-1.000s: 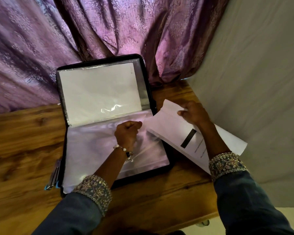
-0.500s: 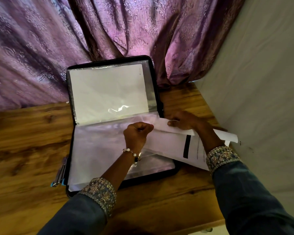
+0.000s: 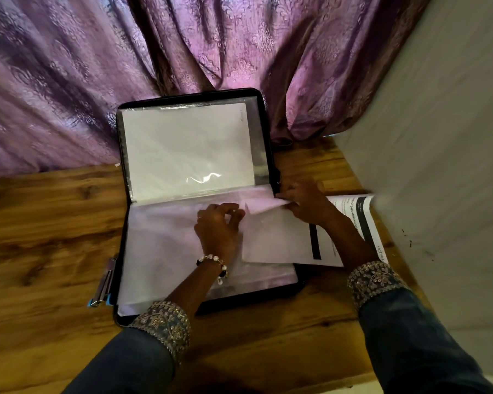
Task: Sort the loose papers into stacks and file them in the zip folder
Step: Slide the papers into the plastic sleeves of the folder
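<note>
Wooden table [image 3: 40, 251] bears the zip folder [image 3: 264, 115], one sleeve filled, while left hand [image 3: 217, 226] pinches the pocket's edge and right hand [image 3: 306, 203] grips papers [image 3: 271, 240] half-inserted.

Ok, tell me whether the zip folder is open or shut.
Open. The zip folder lies spread flat on the wooden table, both halves showing clear sleeves; a white sheet sits in the far half.

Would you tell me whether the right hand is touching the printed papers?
Touching: the head view shows the right hand pinching the printed papers at their top corner.
</note>
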